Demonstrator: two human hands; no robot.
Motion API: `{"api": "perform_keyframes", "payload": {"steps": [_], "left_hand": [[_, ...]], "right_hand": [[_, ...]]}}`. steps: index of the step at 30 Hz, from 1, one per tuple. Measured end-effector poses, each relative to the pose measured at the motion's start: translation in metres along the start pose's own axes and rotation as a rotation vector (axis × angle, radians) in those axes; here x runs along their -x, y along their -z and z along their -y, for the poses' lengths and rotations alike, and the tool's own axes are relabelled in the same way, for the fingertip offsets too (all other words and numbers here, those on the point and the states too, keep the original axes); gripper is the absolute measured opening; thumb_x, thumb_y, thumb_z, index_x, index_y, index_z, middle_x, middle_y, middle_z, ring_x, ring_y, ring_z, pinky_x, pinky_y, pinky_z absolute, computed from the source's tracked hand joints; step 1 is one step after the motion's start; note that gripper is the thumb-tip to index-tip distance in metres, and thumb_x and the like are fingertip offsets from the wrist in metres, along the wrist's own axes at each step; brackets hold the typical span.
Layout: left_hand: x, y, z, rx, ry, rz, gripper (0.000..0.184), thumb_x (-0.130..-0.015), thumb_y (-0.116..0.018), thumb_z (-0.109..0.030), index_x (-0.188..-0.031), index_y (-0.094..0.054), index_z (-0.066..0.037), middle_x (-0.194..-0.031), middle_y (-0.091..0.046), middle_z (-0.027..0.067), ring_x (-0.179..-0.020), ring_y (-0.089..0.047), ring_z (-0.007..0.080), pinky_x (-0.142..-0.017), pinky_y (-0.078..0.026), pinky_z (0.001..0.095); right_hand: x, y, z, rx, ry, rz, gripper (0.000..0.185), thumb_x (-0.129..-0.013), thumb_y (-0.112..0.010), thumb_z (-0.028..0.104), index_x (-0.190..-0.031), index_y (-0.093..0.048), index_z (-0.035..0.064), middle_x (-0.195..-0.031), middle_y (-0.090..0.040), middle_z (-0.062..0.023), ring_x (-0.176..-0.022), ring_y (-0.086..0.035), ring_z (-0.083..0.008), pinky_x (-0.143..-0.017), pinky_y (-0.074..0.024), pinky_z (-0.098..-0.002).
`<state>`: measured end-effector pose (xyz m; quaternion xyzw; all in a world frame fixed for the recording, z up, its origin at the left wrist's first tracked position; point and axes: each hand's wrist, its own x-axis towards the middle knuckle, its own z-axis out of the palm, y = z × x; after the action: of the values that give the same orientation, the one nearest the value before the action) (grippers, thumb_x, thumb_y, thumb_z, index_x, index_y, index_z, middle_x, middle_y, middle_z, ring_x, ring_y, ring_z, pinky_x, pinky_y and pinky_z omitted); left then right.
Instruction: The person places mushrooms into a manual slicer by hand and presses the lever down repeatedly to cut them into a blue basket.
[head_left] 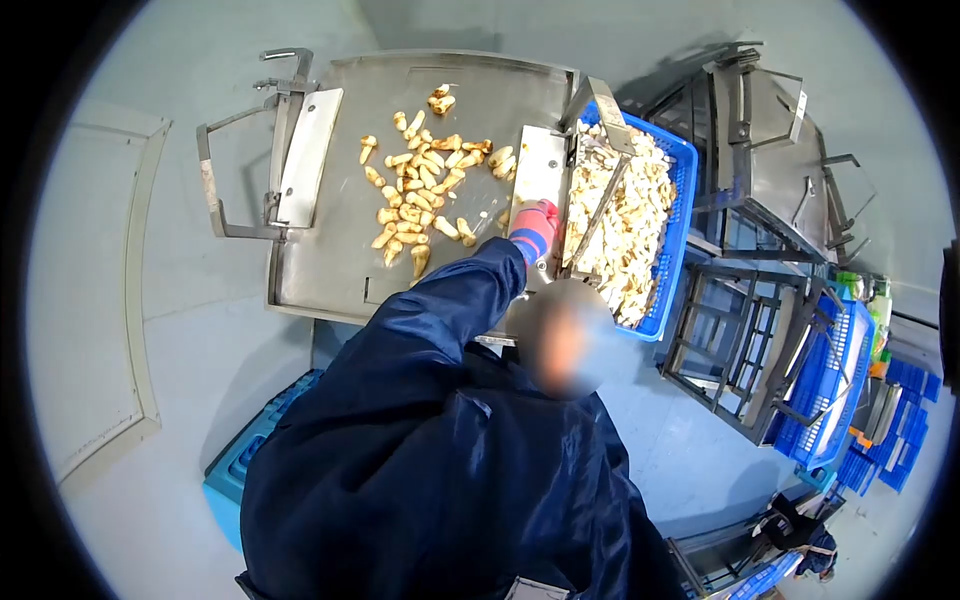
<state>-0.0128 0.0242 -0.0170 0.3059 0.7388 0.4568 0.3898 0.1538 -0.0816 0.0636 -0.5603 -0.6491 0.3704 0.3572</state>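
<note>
My left hand [535, 226], in a pink and blue glove, is at the right side of the metal table [350, 200], over a pale plate [538, 170]. Its fingers look closed; what they hold, if anything, is too small to make out. Whole mushrooms [420, 190] lie scattered left of the hand. To its right, a blue basket [682, 200] is full of cut mushroom pieces [635, 220]. I do not see my right hand; a blurred round patch [562, 340] hides the area below the plate.
Another pale plate [308, 158] and a bent metal frame [210, 180] are at the table's left edge. Metal stands [740, 340] are on the right, near more blue baskets [825, 390]. A teal crate [245, 450] sits on the floor at lower left.
</note>
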Motion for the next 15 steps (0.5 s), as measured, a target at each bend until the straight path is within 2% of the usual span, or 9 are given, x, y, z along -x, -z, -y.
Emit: {"api": "perform_keyframes", "payload": {"steps": [1, 4, 8, 9, 10, 11, 13, 14, 15], "left_hand": [[0.009, 0.003, -0.007, -0.203, -0.155, -0.084, 0.014, -0.08, -0.055, -0.009, -0.092, -0.059, -0.004, -0.077, -0.063, 0.0138, -0.068, -0.061, 0.027, -0.062, -0.049, 0.0341], [0.014, -0.014, -0.003, -0.307, -0.149, -0.111, 0.016, -0.078, -0.058, -0.011, -0.093, -0.059, -0.005, -0.081, -0.063, 0.0156, -0.073, -0.06, 0.0316, -0.067, -0.048, 0.0364], [0.015, 0.003, -0.041, 0.511, 0.094, 0.14, 0.013, -0.081, -0.055, -0.003, -0.092, -0.06, -0.005, -0.078, -0.063, 0.0058, -0.068, -0.059, 0.0159, -0.063, -0.048, 0.0271], [0.013, 0.012, -0.054, 0.422, 0.037, 0.197, 0.013, -0.077, -0.062, -0.01, -0.089, -0.06, -0.005, -0.08, -0.064, 0.0121, -0.071, -0.06, 0.0238, -0.064, -0.048, 0.0309], [-0.005, 0.011, -0.038, 0.143, -0.256, 0.002, 0.012, -0.076, -0.062, -0.008, -0.088, -0.061, -0.006, -0.077, -0.064, 0.0107, -0.068, -0.059, 0.0224, -0.063, -0.048, 0.0296], [0.003, 0.041, -0.071, -0.108, -0.268, -0.122, 0.016, -0.074, -0.063, -0.011, -0.09, -0.061, -0.008, -0.084, -0.063, 0.0109, -0.072, -0.06, 0.0242, -0.066, -0.049, 0.0323], [-0.037, 0.074, -0.04, -0.631, -0.487, -0.411, 0.025, -0.075, -0.059, -0.024, -0.096, -0.06, -0.01, -0.101, -0.06, 0.0114, -0.085, -0.06, 0.0278, -0.073, -0.049, 0.0379], [-0.041, 0.088, -0.042, -0.932, -0.14, -0.152, 0.031, -0.076, -0.058, -0.017, -0.106, -0.058, -0.008, -0.101, -0.061, 0.0131, -0.09, -0.059, 0.0289, -0.082, -0.047, 0.0371], [-0.069, 0.086, 0.006, -0.948, -0.152, -0.154, 0.029, -0.08, -0.051, -0.017, -0.106, -0.058, -0.009, -0.102, -0.061, 0.0146, -0.092, -0.059, 0.0292, -0.082, -0.047, 0.0376]], "right_hand": [[0.0, -0.001, -0.002, 0.014, 0.006, -0.006, 0.026, -0.078, -0.058, 0.009, -0.058, -0.044, 0.0006, -0.049, -0.038, -0.0151, -0.044, -0.034, -0.0184, -0.044, -0.0324, -0.0359], [0.0, -0.001, -0.001, -0.043, -0.007, 0.003, 0.026, -0.078, -0.058, 0.009, -0.058, -0.043, 0.0007, -0.048, -0.037, -0.0142, -0.044, -0.033, -0.0176, -0.044, -0.0318, -0.0358], [0.0, -0.005, -0.009, -0.083, -0.008, -0.01, 0.025, -0.077, -0.059, 0.008, -0.058, -0.043, 0.0009, -0.048, -0.039, -0.0146, -0.043, -0.034, -0.0186, -0.044, -0.0314, -0.0352], [0.004, -0.004, -0.029, -0.042, -0.073, 0.058, 0.022, -0.08, -0.055, 0.006, -0.06, -0.049, -0.0001, -0.046, -0.042, -0.0017, -0.048, -0.043, -0.007, -0.044, -0.0325, -0.0276], [0.007, -0.004, -0.031, -0.047, -0.086, 0.059, 0.022, -0.079, -0.057, 0.007, -0.06, -0.049, 0.0002, -0.047, -0.042, -0.0062, -0.046, -0.041, -0.011, -0.044, -0.0331, -0.0299], [0.007, -0.003, -0.028, -0.05, -0.095, 0.058, 0.022, -0.078, -0.058, 0.008, -0.06, -0.048, 0.0004, -0.048, -0.042, -0.0108, -0.045, -0.039, -0.015, -0.044, -0.0336, -0.0321], [0.001, -0.001, -0.013, -0.044, -0.041, 0.034, 0.022, -0.077, -0.059, 0.01, -0.06, -0.049, 0.0008, -0.049, -0.043, -0.0154, -0.043, -0.037, -0.019, -0.044, -0.0352, -0.0336], [0.001, -0.001, -0.013, -0.038, -0.045, 0.033, 0.022, -0.077, -0.059, 0.01, -0.06, -0.049, 0.0008, -0.049, -0.043, -0.0153, -0.043, -0.038, -0.019, -0.045, -0.0353, -0.0336], [0.001, -0.001, -0.013, -0.033, -0.051, 0.032, 0.022, -0.077, -0.059, 0.01, -0.06, -0.049, 0.0009, -0.049, -0.043, -0.0153, -0.043, -0.038, -0.0189, -0.045, -0.0353, -0.0336]]}}
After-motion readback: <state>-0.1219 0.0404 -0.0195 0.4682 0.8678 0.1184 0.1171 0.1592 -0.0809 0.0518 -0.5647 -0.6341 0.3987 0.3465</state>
